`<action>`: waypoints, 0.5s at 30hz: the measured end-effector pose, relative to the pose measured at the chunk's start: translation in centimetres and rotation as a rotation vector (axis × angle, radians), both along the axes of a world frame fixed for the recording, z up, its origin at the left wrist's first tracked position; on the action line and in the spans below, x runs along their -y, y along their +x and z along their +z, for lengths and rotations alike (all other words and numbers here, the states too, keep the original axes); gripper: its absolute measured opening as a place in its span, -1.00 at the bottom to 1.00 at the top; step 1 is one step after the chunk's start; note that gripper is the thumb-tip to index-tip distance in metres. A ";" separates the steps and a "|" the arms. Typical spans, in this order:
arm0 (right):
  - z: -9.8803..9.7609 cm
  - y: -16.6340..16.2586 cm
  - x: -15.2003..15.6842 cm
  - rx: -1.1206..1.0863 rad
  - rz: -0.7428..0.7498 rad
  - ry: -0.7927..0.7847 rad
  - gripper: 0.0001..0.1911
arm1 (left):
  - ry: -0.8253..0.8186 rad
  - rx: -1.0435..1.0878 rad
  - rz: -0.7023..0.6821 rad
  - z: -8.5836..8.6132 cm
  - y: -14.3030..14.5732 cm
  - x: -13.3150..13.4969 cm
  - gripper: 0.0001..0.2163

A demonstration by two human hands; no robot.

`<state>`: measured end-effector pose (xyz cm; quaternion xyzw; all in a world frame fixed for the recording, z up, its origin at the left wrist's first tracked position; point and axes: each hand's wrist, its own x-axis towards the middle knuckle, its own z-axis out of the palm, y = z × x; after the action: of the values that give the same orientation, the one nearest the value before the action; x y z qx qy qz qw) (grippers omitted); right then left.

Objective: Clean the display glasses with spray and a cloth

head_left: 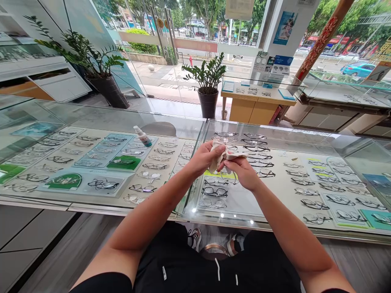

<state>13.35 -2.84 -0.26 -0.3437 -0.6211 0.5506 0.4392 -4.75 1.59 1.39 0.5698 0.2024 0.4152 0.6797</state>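
Observation:
My left hand (205, 156) pinches a cream cleaning cloth (226, 154) above the glass counter. My right hand (243, 173) is closed too, holding a pair of thin-rimmed glasses (228, 175) whose lens hangs just below the cloth. Both hands meet over the seam between two display cases. The cloth is wrapped round part of the glasses, hiding the frame's upper part. A small spray bottle (142, 136) with a blue label lies on the glass to the left, well apart from my hands.
The glass display counter (100, 118) spans the whole width and holds several rows of spectacles underneath. Two potted plants (208, 87) stand on the floor beyond it. A yellow display table (259, 97) stands at the back right.

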 end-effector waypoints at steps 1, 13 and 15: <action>-0.1 0.0 0.0 0.010 -0.002 0.009 -0.65 | 0.000 -0.005 -0.001 -0.1 0.1 -0.1 -0.54; 1.0 0.9 -0.1 -0.104 -0.013 -0.070 -0.66 | -0.122 0.071 -0.111 -0.2 -1.4 -1.0 -0.62; 0.8 0.8 -0.1 -0.087 -0.021 -0.064 -0.66 | -0.063 0.060 -0.118 -0.1 -1.1 -0.7 -0.64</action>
<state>14.10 -2.75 0.50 -0.3398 -0.5799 0.5800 0.4604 -5.85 2.32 1.31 0.5463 0.1613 0.3846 0.7264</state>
